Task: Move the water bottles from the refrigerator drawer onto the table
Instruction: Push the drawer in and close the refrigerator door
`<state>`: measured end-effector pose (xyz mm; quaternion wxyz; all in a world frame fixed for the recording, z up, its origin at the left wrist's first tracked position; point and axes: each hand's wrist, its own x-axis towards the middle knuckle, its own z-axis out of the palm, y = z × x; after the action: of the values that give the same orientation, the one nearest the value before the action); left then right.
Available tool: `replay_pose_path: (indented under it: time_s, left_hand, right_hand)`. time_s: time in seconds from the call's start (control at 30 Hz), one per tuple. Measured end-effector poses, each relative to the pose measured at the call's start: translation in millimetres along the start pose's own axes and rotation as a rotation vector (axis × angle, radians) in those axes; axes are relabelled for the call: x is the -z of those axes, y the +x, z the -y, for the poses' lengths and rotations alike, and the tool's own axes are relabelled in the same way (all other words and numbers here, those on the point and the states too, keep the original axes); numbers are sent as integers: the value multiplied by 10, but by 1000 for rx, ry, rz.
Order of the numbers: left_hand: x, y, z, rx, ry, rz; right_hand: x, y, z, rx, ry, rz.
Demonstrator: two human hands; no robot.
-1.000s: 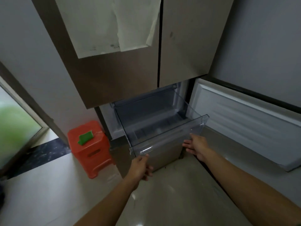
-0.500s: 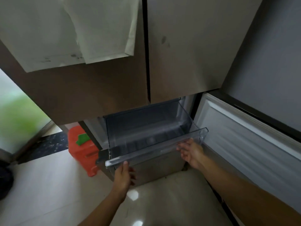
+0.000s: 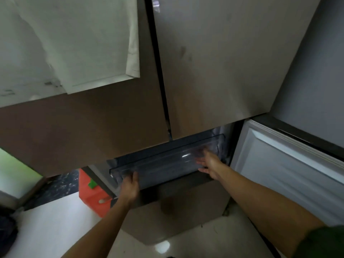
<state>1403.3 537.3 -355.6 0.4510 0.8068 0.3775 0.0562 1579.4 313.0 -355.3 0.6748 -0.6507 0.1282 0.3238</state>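
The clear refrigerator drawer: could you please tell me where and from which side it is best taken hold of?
Grip the clear drawer by its front lip, from the front, one hand near each end. The lip runs the drawer's full width and faces outward, while closed doors overhang it from above. The left hand and right hand already rest spread against that front, probably the steadiest hold.

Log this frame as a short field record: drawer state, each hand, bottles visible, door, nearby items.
drawer: clear plastic refrigerator drawer, mostly pushed in, front panel showing
left hand: left hand pressed flat on the drawer front, near its left end
right hand: right hand open, palm against the drawer front, right side
water bottles: none visible
lower door: white-lined lower refrigerator door swung open at right
nearby: orange plastic stool on the floor, left of the refrigerator
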Motion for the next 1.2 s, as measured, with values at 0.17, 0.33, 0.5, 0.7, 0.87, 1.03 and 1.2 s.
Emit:
replay_pose_path:
  time_s: [0.17, 0.33, 0.5, 0.7, 0.87, 1.03, 1.2]
  left_hand:
    - [-24, 478, 135, -175, 197, 19]
    - [-91, 745, 197, -238, 315, -34]
    - [-139, 631, 175, -276, 468, -14]
    - [-328, 157, -273, -254, 532, 214]
    - [-735, -444, -728, -434, 559, 294]
    - [-1140, -1208, -874, -531, 582, 317]
    - [-1361, -2156, -810, -541, 536, 293]
  right_hand:
    - [-81, 419, 81, 50, 1, 16]
    - [-116, 597, 108, 115, -20, 38]
    - [-56, 458, 64, 140, -97, -40]
    - [518, -493, 217, 583, -805, -271]
    - [1340, -1415, 549, 934, -1085, -581]
    - [2363, -2031, 629, 890, -1272, -874]
    - [3151, -2412, 481, 374, -1345, -744]
